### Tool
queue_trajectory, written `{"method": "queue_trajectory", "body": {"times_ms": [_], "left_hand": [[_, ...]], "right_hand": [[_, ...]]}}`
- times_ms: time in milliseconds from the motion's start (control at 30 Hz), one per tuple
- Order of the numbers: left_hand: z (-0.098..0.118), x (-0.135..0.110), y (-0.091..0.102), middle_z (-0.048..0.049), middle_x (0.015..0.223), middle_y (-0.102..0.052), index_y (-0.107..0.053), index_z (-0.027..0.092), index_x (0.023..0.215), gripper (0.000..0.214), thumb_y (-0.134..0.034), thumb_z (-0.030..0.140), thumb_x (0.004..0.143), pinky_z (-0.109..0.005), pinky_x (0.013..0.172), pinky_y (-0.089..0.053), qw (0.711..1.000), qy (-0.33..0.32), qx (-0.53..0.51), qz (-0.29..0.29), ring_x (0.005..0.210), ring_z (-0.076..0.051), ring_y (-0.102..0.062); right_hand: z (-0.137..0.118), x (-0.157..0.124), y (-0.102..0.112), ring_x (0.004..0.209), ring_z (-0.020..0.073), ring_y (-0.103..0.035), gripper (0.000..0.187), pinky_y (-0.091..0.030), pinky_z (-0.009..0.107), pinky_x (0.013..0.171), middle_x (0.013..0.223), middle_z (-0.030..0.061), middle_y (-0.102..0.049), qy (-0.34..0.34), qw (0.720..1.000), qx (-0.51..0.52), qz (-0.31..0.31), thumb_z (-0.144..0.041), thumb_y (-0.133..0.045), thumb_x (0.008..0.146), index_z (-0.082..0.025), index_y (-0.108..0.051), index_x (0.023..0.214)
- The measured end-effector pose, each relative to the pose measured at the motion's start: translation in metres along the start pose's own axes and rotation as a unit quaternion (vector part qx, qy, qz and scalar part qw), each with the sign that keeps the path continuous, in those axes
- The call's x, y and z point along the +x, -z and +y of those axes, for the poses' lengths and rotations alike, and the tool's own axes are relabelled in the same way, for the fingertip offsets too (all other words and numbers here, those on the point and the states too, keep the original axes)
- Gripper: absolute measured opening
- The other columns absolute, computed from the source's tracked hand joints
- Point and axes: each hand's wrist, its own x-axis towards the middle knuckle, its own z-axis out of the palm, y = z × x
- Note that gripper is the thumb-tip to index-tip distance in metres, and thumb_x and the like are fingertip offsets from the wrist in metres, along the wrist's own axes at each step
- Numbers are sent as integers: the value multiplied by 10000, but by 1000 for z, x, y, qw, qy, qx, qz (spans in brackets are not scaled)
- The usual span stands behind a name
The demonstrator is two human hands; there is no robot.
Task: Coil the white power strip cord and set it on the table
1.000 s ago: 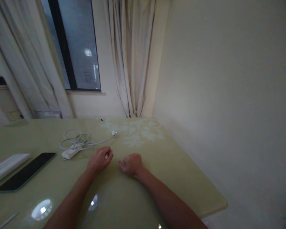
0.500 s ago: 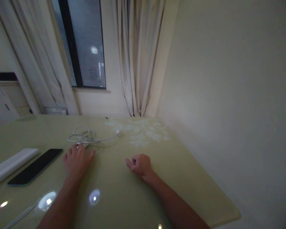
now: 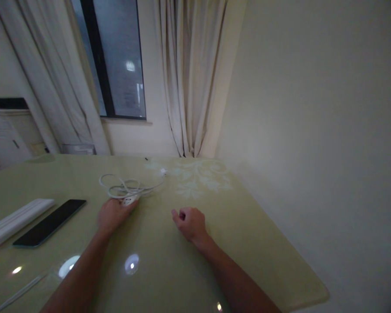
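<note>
My left hand point(image 3: 114, 214) is closed around a small white power strip point(image 3: 130, 200), with thumb and fingers on its sides and its socket face showing. The strip's white cord point(image 3: 125, 183) lies in loose loops over and behind it. From the loops the cord runs right to a white plug point(image 3: 164, 171). My right hand point(image 3: 191, 222) is curled in a loose fist over the table, right of the power strip and apart from it. Nothing shows in its fingers.
A long white case-like object point(image 3: 18, 221) and a flat black slab point(image 3: 50, 224) lie at left on the glossy table point(image 3: 163, 278). Near me at lower left is a thin white cable point(image 3: 19, 293). A wall point(image 3: 306, 130) borders the table's right side.
My left hand has taken hold of the power strip and shifted it slightly right, turning it. The cord loops and plug moved with it. My right hand has stayed nearly still.
</note>
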Motion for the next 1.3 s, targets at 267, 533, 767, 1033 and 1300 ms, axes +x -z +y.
{"method": "queue_trajectory", "body": {"times_ms": [267, 533, 767, 1033, 1300], "left_hand": [[56, -34, -27, -183, 1105, -769, -714, 140, 1119, 566, -580, 625, 861, -400, 809, -554, 992, -103, -76, -23, 971, -338, -732], [75, -64, -36, -142, 1149, -766, -707, 198, 1151, 468, -653, 570, 872, -412, 877, -589, 945, -283, -154, -62, 1027, -315, -726], [69, -66, -39, -143, 1219, -757, -680, 237, 1202, 397, -651, 518, 923, -441, 1001, -570, 908, -367, -164, -116, 1114, -323, -720], [65, -60, -53, -140, 1280, -718, -614, 225, 1286, 407, -653, 369, 908, -473, 1030, -552, 914, -344, -207, -52, 1190, -318, -678], [67, -62, -47, -136, 1268, -672, -579, 226, 1298, 364, -620, 388, 975, -472, 1032, -540, 916, -342, -199, 66, 1196, -316, -639]], "right_hand": [[28, 24, -21, 639, 160, -622, 624, -442, 265, 591, 798, 43, -670, -82, 948, 307, -3, -770, -402, 987, -203, -645, 888], [38, 40, -12, 730, 171, -757, 393, -608, 271, 623, 943, 50, -742, -268, 706, 654, 42, -591, -653, 950, -234, -601, 1106], [42, 35, -3, 675, 145, -734, 204, -565, 208, 559, 833, 22, -789, -252, 684, 683, 41, -279, -767, 843, -221, -621, 973], [32, 33, 3, 829, 190, -780, 361, -579, 243, 653, 935, 47, -819, -182, 700, 690, 24, -197, -791, 690, -211, -652, 1022], [26, 23, 4, 686, 145, -726, 428, -531, 232, 626, 813, -8, -782, -157, 756, 629, -88, -310, -759, 708, -221, -633, 1107]]}}
